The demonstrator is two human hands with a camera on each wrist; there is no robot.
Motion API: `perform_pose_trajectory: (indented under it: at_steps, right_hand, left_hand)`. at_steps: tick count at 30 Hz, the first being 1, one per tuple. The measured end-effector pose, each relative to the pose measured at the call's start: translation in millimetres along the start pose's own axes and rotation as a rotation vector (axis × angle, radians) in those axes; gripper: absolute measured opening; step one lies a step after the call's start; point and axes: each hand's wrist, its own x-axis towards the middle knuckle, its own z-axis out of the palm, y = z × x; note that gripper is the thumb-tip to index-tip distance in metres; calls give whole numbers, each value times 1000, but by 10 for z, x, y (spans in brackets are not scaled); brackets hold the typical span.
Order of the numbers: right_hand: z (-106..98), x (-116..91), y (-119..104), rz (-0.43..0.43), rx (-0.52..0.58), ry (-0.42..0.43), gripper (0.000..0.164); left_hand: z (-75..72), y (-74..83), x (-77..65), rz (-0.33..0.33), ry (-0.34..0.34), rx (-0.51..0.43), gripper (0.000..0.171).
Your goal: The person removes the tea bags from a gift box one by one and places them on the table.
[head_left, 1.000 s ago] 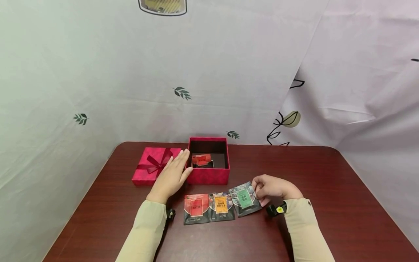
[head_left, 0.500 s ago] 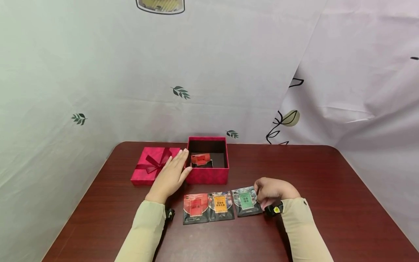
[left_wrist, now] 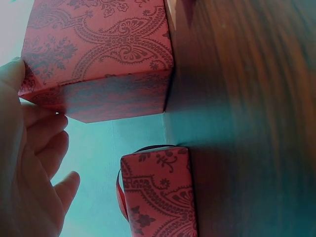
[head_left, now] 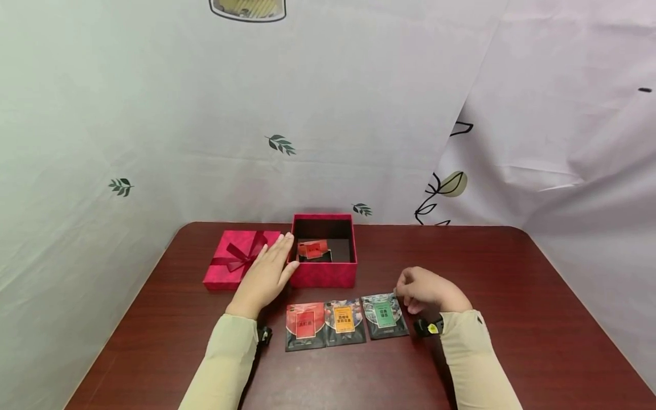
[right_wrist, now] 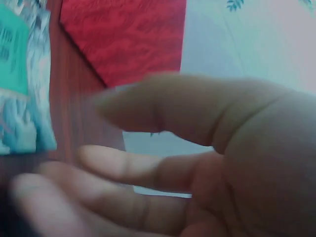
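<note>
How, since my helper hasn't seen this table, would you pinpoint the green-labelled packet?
On the brown table, find the open red box. In front lies a row of three, the green-labelled packet at its right end. Its green label sets it apart from the orange-labelled packet and red-labelled packet.

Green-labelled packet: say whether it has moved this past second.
Yes: against the open box, the green-labelled packet has shifted slightly right and straightened.

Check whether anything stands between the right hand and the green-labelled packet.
Nothing visible does. The right hand is beside the green-labelled packet, near its upper right corner; the right wrist view shows only tabletop in the gap.
</note>
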Motion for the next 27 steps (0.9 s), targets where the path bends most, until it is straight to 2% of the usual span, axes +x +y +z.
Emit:
perform_pose_trajectory:
  at_steps: [6, 10, 15, 21, 27]
  right_hand:
    - [75, 110, -73, -115, 3, 147, 13]
    - [181, 171, -188, -185, 65, 258, 14]
    - [332, 215, -390, -290, 198, 374, 11]
    - [465, 311, -623, -430, 357, 433, 13]
    - [520, 431, -886, -500, 405, 423, 13]
  left_hand:
    - [-13, 4, -15, -9, -12, -5, 70]
    - [-15, 10, -13, -2, -6, -3, 70]
    - [-5, 7, -12, 9, -3, -2, 69]
    - [13, -10, -14, 6, 3, 4, 69]
    - [8, -3, -11, 4, 6, 5, 69]
